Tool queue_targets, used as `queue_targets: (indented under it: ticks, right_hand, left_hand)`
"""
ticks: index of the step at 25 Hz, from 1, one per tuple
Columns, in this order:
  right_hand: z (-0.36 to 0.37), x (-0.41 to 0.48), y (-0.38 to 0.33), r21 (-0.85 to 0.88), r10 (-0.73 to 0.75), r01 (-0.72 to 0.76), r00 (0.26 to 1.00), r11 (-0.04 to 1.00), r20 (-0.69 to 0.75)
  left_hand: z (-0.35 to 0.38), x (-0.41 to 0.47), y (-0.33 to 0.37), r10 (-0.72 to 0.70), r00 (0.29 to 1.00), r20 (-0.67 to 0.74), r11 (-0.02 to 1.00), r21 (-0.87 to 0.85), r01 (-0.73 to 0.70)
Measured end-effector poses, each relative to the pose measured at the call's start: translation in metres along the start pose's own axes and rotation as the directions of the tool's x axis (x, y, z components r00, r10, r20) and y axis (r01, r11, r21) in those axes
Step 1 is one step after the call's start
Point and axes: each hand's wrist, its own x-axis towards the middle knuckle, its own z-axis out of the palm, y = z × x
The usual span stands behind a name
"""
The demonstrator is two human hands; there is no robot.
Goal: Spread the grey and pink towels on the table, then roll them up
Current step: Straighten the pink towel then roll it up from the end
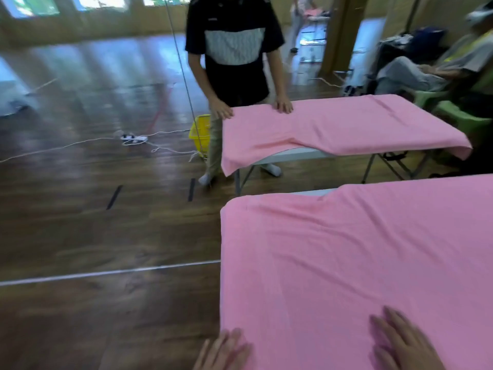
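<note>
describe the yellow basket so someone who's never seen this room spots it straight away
Find the far table, draped in a pink towel. At its left end, on the wooden floor beside a standing person's leg, sits the yellow basket. Its bright yellow sets it apart from the flat white power strip further left.

On table, pink towel spread; left hand at its near corner, right hand flat, seemingly pressing.
</note>
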Motion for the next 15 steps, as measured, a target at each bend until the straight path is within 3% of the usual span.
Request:
queue_targets:
  ticks: [2,5,6,8,11,15]
  right_hand:
    - [0.019,-0.017,-0.006,0.009,0.159,-0.159,0.986,0.987,0.049]
    - [0.028,-0.042,-0.055,0.020,0.407,-0.409,0.901,0.912,-0.148]
    - [0.032,-0.042,-0.082,-0.022,0.398,-0.417,0.882,0.909,-0.251]
    - [0.038,-0.037,-0.154,-0.037,0.352,-0.384,0.876,0.923,-0.330]
    - [0.065,-0.016,-0.255,0.120,0.337,-0.316,0.910,0.941,-0.242]
    - [0.117,-0.021,-0.318,0.058,0.098,-0.089,0.981,0.994,-0.168]
  left_hand:
    - [0.004,0.003,-0.027,0.122,0.992,-0.021,0.991,-0.060,-0.123]
    - [-0.016,0.020,-0.066,0.342,0.937,-0.068,0.934,-0.087,-0.347]
    - [-0.031,0.037,-0.074,0.416,0.907,-0.071,0.905,-0.069,-0.420]
    - [-0.062,0.080,-0.093,0.529,0.848,-0.020,0.843,-0.106,-0.528]
    - [-0.088,0.133,-0.108,0.648,0.748,0.142,0.754,0.016,-0.656]
    - [-0.104,0.184,-0.149,0.752,0.565,0.340,0.590,0.035,-0.807]
